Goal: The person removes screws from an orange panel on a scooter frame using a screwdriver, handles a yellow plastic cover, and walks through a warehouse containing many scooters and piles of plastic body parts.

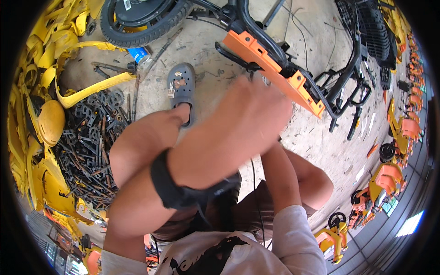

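Note:
My left arm, with a black strap (pixel 166 183) around it, reaches across my body to the upper right. Blurred by motion, my left hand (pixel 268 98) is at the near edge of an orange plastic panel (pixel 270 68). Its fingers are hidden or smeared, and a small shiny spot shows beside them that I cannot make out. The panel sits along the black frame (pixel 250 23) of a two-wheeler with a thick-tyred wheel (pixel 146 23). From the lower right comes my right forearm (pixel 282 178); the left arm covers my right hand.
Yellow plastic body parts (pixel 46 174) heap up on the left, beside a pile of dark metal pieces (pixel 91 151). A blue can (pixel 139 55) lies near the wheel. My grey clog (pixel 182 82) is on the concrete floor (pixel 316 142). Orange and yellow vehicles (pixel 385 178) line the right.

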The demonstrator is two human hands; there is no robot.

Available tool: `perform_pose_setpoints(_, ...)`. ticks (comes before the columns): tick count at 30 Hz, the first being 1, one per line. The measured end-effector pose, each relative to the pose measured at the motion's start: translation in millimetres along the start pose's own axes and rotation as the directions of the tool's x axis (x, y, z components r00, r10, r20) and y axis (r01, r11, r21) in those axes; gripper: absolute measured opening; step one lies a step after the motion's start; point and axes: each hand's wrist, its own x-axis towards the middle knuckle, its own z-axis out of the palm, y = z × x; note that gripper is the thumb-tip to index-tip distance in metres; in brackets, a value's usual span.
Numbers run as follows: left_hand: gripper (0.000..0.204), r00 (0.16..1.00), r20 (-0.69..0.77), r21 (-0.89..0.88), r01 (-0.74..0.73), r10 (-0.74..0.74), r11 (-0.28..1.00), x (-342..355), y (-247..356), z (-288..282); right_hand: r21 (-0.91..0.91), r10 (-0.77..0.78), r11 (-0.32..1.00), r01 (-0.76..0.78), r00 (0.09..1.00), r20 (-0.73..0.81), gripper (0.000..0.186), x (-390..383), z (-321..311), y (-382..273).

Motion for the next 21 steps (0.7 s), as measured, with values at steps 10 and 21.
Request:
perform_pose_setpoints(10, 0.011, 0.970, 0.230, 0.103, 0.054, -0.076, 0.993, 11, 35, 7, -0.353, -0.127, 0.932, 0.084, 0.987, -0.101, 0.017, 34, -11, 4)
perform_pose_setpoints(21, 0.010, 0.950, 0.268, 0.074, 0.144, -0.158, 0.987, 12, 48, 17, -0.231, -0.032, 0.973, 0.001, 0.991, -0.132, 0.023, 40, 15, 12)
